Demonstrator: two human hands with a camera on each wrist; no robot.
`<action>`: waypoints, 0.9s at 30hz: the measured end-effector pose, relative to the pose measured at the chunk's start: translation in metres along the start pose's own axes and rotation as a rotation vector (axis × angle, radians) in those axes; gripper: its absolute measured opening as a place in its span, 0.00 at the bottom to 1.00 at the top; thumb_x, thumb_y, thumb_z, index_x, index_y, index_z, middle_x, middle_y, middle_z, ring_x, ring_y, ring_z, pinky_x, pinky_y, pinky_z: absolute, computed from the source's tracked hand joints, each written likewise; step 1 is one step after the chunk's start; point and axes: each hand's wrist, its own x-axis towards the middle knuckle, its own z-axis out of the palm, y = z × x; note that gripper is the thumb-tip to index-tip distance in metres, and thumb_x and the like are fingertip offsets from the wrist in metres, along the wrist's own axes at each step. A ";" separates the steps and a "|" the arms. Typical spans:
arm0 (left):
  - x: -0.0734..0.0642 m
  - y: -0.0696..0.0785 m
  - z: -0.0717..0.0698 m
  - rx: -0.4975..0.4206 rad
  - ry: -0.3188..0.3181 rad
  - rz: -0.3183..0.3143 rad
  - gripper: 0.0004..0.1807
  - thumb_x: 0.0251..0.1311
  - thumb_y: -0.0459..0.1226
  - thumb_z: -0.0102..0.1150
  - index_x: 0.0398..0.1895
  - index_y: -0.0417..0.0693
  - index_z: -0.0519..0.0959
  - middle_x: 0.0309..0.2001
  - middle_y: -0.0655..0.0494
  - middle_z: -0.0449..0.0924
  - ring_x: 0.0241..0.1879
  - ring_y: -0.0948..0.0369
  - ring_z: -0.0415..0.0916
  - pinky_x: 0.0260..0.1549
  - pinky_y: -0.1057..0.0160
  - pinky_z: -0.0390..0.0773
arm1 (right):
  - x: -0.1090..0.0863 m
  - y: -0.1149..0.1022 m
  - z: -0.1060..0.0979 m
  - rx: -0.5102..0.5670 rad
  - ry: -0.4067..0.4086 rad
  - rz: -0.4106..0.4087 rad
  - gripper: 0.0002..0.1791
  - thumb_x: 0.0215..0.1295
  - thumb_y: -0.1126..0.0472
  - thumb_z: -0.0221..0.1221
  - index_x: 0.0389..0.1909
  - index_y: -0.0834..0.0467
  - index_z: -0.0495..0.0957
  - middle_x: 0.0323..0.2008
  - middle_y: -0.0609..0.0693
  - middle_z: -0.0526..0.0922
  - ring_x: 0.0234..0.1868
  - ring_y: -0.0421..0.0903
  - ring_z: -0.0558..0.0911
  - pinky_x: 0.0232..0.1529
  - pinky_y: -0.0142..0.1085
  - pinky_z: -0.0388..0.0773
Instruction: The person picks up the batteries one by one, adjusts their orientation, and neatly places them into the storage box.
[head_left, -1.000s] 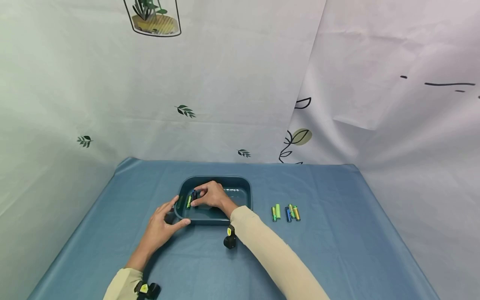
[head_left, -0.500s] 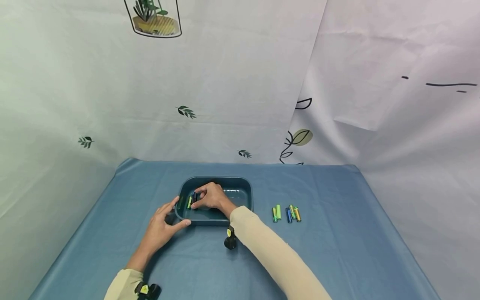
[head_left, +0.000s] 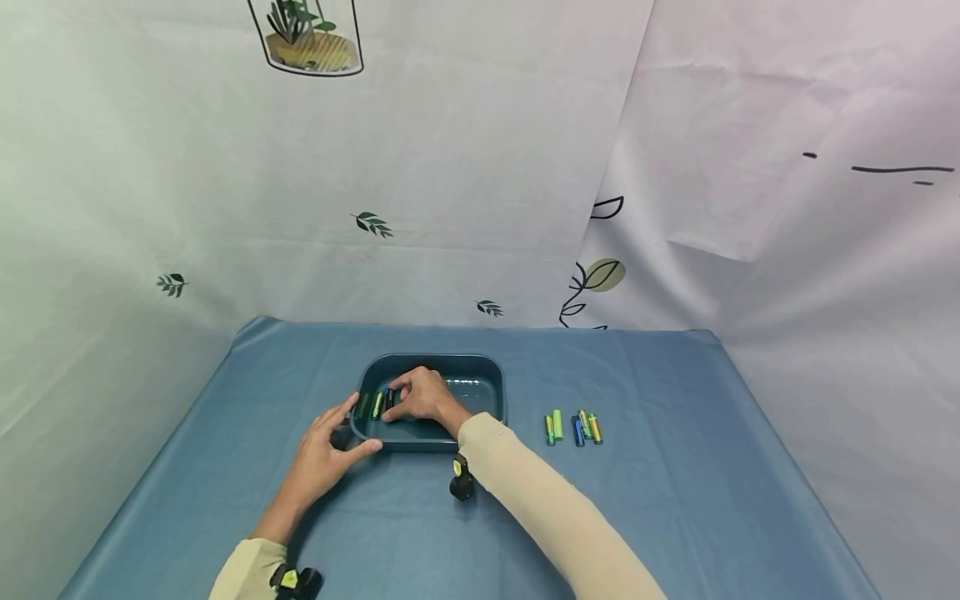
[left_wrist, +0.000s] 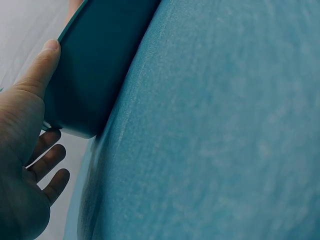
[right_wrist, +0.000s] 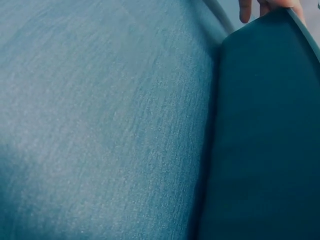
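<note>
In the head view a dark teal rectangular dish (head_left: 480, 444) stands on the cloth. My left hand (head_left: 318, 458) spans its front left corner, thumb at the front rim and fingers along the left side. The left wrist view shows the thumb extended against the rim, the other fingers loosely spread. Inside the dish, my right hand (head_left: 423, 396) pinches a dark battery (head_left: 389, 400) between thumb and index finger. A green battery (head_left: 377, 406) lies just left of it. The right wrist view shows mainly the dish's outer wall (right_wrist: 265, 125), which hides the right hand's grip.
Right of the dish lie two green batteries (head_left: 557, 425) side by side. Beside them is a group with a blue battery (head_left: 577, 431) and yellow-green ones (head_left: 595, 428). A blue cloth (head_left: 675, 467) covers the table, with patterned white fabric (head_left: 450, 167) hanging behind.
My right hand has shifted slightly toward me inside the dish with the dark battery, which now lies closer to level with the green one. The left hand stays at the corner.
</note>
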 end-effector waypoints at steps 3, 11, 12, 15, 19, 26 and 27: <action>-0.001 0.000 0.000 0.000 0.005 0.003 0.51 0.55 0.54 0.76 0.80 0.53 0.62 0.71 0.34 0.66 0.61 0.37 0.71 0.51 0.33 0.74 | 0.000 0.000 0.000 -0.006 -0.001 0.005 0.27 0.51 0.52 0.80 0.53 0.52 0.87 0.24 0.43 0.81 0.24 0.40 0.77 0.27 0.30 0.74; -0.001 0.001 0.000 -0.008 0.004 0.005 0.51 0.55 0.52 0.76 0.80 0.53 0.62 0.71 0.33 0.66 0.61 0.37 0.71 0.52 0.33 0.74 | 0.000 0.000 0.001 -0.002 0.002 0.014 0.27 0.51 0.51 0.80 0.53 0.51 0.87 0.26 0.42 0.81 0.26 0.39 0.77 0.29 0.31 0.75; -0.001 0.001 0.000 -0.007 0.004 0.004 0.51 0.55 0.52 0.76 0.80 0.53 0.62 0.71 0.33 0.66 0.61 0.37 0.71 0.52 0.33 0.74 | 0.000 0.000 0.001 -0.001 0.003 0.014 0.27 0.51 0.51 0.80 0.53 0.50 0.87 0.27 0.42 0.81 0.26 0.39 0.77 0.30 0.31 0.75; 0.000 0.001 0.000 -0.002 0.001 -0.001 0.51 0.55 0.53 0.76 0.80 0.53 0.62 0.71 0.34 0.66 0.61 0.37 0.71 0.52 0.34 0.74 | 0.000 0.000 0.002 0.001 0.003 0.010 0.27 0.51 0.51 0.80 0.53 0.50 0.87 0.27 0.42 0.81 0.27 0.39 0.77 0.31 0.31 0.76; 0.001 0.002 0.000 -0.001 -0.002 -0.005 0.51 0.56 0.54 0.75 0.80 0.54 0.61 0.71 0.34 0.66 0.61 0.37 0.71 0.51 0.34 0.74 | 0.001 0.002 0.000 0.013 0.002 -0.006 0.27 0.51 0.51 0.80 0.53 0.50 0.87 0.27 0.42 0.80 0.28 0.39 0.77 0.33 0.31 0.76; 0.000 0.000 0.000 -0.016 0.009 0.015 0.51 0.55 0.52 0.76 0.80 0.54 0.62 0.71 0.34 0.66 0.60 0.37 0.71 0.50 0.33 0.74 | -0.003 0.004 -0.007 0.093 -0.008 -0.047 0.28 0.53 0.52 0.79 0.56 0.54 0.85 0.32 0.43 0.82 0.30 0.39 0.79 0.35 0.32 0.79; -0.001 0.000 0.000 -0.016 0.010 0.018 0.51 0.55 0.52 0.76 0.80 0.53 0.62 0.71 0.34 0.66 0.60 0.38 0.71 0.50 0.34 0.74 | -0.003 0.004 -0.008 0.101 -0.007 -0.054 0.28 0.54 0.52 0.78 0.56 0.54 0.85 0.32 0.43 0.82 0.31 0.38 0.80 0.35 0.32 0.79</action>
